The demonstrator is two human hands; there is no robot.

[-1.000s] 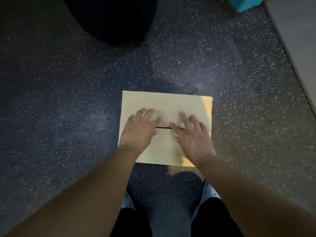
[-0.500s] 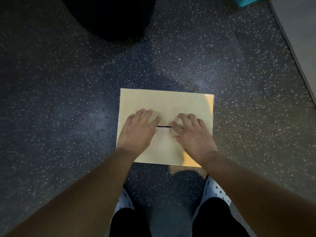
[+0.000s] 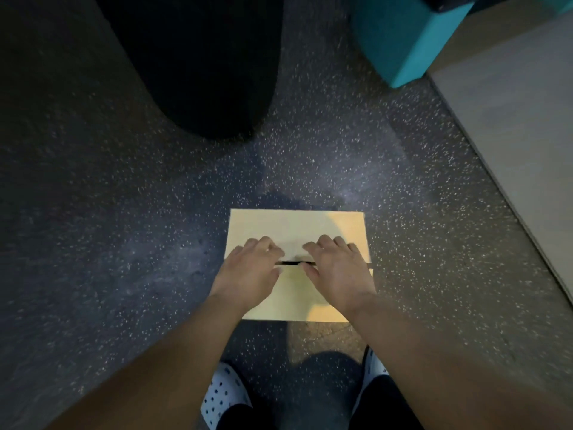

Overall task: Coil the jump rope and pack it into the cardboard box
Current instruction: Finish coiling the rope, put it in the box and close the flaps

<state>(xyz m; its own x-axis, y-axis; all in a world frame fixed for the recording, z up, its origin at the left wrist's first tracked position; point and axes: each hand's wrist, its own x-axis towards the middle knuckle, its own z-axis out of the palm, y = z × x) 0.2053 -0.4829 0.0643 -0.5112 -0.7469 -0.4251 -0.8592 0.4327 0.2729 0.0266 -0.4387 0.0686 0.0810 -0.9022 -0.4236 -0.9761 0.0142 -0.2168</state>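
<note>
Since half a second ago the view has tipped upward: the box sits lower in view, more floor shows beyond it, and a teal block has come further into sight at top right. Fingers of both hands have curled more at the flap seam; the dark slit between the flaps looks a little wider.

Floor [image 3: 124,212]: dark, speckled, fills most of the view. Pale board or panel [image 3: 527,135] runs along the right edge. Large black rounded shape [image 3: 198,57] at top, on the floor, well beyond the box. Teal block [image 3: 403,41] at upper right, beside the pale panel.

Cardboard box [image 3: 294,225]: on the floor just ahead of the feet, two top flaps folded down, meeting at a narrow dark gap across the middle. Jump rope not visible; cannot tell whether it is inside.

Left hand [image 3: 248,271]: palm down on the flaps, fingers bent, tips at the seam, gripping nothing that shows. Right hand [image 3: 338,268]: same posture, fingers bent over the far flap, thumb at the gap.

White shoes with dark dots [image 3: 223,395] at bottom edge, near the box.
</note>
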